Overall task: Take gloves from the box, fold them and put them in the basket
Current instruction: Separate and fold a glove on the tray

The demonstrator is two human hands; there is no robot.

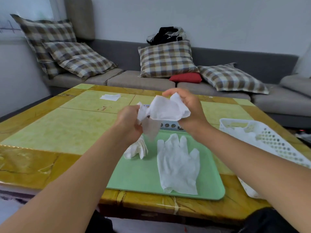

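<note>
Head view: at frame centre the left hand and right hand both pinch one crumpled white glove in the air above the green tray; it looks thin, limp, light and likely clingy, best pinched at the cuff; a second glove lies flat on the tray; the white basket sits at right on the glossy yellow table; a grey sofa with checked cushions fills the upper frame.

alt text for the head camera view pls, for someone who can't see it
Two bare hands, left hand and right hand, hold a crumpled white glove in the air above a green tray on a yellow table. Another glove lies flat on the tray, and a white basket stands to the right.
</note>
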